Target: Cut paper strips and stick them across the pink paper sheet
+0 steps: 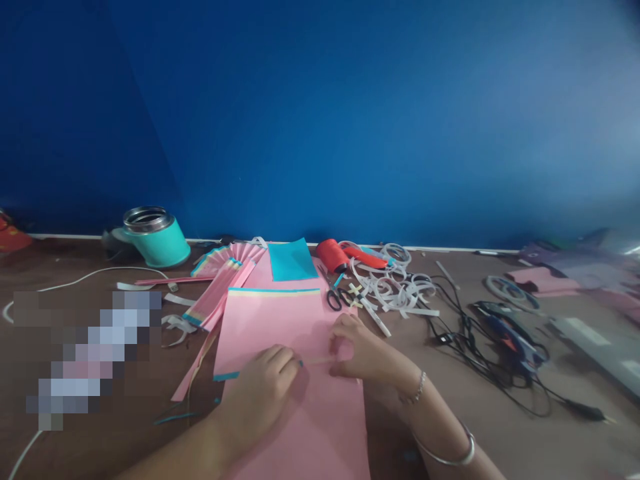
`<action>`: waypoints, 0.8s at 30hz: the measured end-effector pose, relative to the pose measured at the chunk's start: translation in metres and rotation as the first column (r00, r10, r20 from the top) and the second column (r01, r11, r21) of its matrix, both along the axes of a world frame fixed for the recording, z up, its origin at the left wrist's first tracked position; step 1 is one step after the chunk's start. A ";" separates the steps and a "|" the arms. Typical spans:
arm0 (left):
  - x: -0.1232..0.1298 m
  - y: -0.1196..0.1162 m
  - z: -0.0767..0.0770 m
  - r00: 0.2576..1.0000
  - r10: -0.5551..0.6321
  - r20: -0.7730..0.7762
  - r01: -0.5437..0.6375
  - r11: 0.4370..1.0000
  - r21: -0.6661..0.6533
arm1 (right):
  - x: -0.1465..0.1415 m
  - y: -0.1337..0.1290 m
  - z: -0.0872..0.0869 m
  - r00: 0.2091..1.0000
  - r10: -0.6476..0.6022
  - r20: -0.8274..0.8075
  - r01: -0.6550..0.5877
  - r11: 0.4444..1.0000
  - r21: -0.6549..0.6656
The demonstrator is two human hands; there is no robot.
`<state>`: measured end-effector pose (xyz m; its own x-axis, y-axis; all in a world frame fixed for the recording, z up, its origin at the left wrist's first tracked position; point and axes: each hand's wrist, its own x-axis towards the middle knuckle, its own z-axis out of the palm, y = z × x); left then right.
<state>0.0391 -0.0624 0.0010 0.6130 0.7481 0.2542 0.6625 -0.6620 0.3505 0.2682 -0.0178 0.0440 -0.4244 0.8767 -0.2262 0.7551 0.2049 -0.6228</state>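
Observation:
My left hand rests on a pink paper sheet with yellow and blue bands along its edges. Its fingers lie close together, pressing on the lower band, and a bit of blue shows by the fingertips. My right hand is curved above the sheet's right side, thumb and fingers apart, with nothing visible between them. A pale strip runs between the two hands. Under this sheet, a second pink sheet extends toward me. Pleated pink paper fans lie left of the sheets.
Behind the sheets lies blue paper. Right of it are a red thread spool, scissors and curled white strips. Black cables and a grey flat object lie far right. A turquoise mug stands back left.

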 end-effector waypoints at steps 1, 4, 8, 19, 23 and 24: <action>0.000 0.000 0.000 1.000 -0.003 -0.001 0.003 1.000 0.001 | -0.002 0.000 -0.002 1.000 -0.007 0.011 0.007 1.000 0.007; 0.000 0.000 0.002 1.000 0.002 -0.012 -0.002 1.000 0.004 | -0.004 0.003 -0.008 1.000 -0.009 0.027 0.008 1.000 0.023; 0.000 0.001 0.002 1.000 0.012 -0.014 -0.012 1.000 0.018 | -0.004 0.005 -0.011 1.000 0.025 0.007 -0.025 0.998 0.053; 0.000 0.000 0.003 1.000 0.007 -0.011 -0.007 0.999 0.053 | -0.006 0.008 -0.022 0.994 -0.085 0.074 0.076 0.991 0.112; 0.000 0.001 0.003 1.000 -0.013 0.001 0.013 0.998 0.065 | -0.004 0.010 -0.024 0.984 -0.153 0.088 0.142 0.982 0.123; 0.000 0.001 0.003 1.000 -0.015 0.005 0.015 0.997 0.070 | -0.003 0.011 -0.024 0.985 -0.153 0.073 0.144 0.983 0.117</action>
<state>0.0394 -0.0615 0.0037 0.6225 0.7189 0.3093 0.6503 -0.6950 0.3067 0.2648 -0.0073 0.0196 -0.2714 0.9502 -0.1528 0.8297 0.1506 -0.5374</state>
